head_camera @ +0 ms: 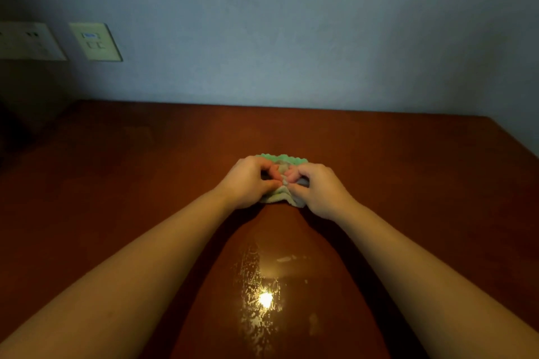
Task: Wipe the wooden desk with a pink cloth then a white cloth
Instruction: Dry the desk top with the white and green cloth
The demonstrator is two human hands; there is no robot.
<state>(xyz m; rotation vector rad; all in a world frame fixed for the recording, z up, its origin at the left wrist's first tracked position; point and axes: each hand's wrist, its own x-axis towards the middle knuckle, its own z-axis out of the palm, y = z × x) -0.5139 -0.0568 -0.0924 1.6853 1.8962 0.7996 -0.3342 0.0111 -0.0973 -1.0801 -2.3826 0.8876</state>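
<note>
A bunched whitish cloth (280, 197) with a green scalloped edge lies at the middle of the reddish-brown wooden desk (145, 183). My left hand (248, 181) pinches its left side with curled fingers. My right hand (318, 189) pinches its right side, thumb and fingers meeting at the cloth's centre. Both hands cover most of the cloth. No pink cloth shows in the head view.
A lamp's glare (265, 299) shines off the streaked desk surface between my forearms. The blue-grey wall behind the desk carries a socket plate (96, 42) and a wider panel (29, 41) at the left. The desk's right edge runs diagonally at far right.
</note>
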